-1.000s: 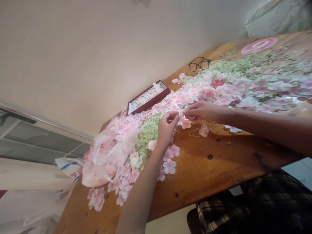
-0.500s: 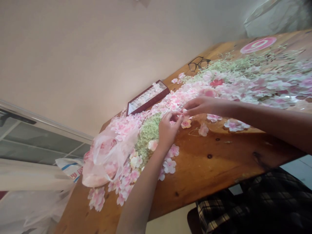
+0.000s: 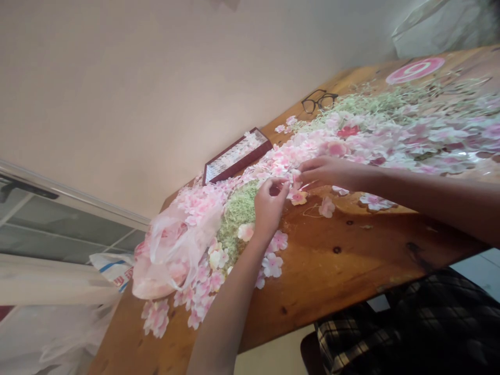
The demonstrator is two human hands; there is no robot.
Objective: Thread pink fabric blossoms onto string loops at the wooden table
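Note:
My left hand [image 3: 270, 202] is closed in a pinch, thumb and forefinger meeting; whatever lies between the tips is too small to make out. Just to its right, my right hand [image 3: 324, 173] has its fingers bent together beside a small pale pink piece, and I cannot make out what they grip. A narrow gap separates the two hands. Below the right fingertips lies a pink and yellowish artificial flower [image 3: 299, 197]. A loose pink flower with a thin stem [image 3: 327, 207] rests on the wood. Behind the hands spreads a heap of pink artificial flowers [image 3: 281, 159].
A dark red tray [image 3: 244, 167] holding small pale pieces stands at the back. Green artificial foliage [image 3: 237, 213] and a translucent bag [image 3: 164, 260] lie left. Eyeglasses [image 3: 319, 102], more green sprigs [image 3: 390, 101] and a round pink sign [image 3: 414, 71] are farther right on the wooden table [image 3: 312, 276].
My hands have drawn slightly apart; earlier their fingertips met around a small pale pink piece. My right hand has shifted a little to the right.

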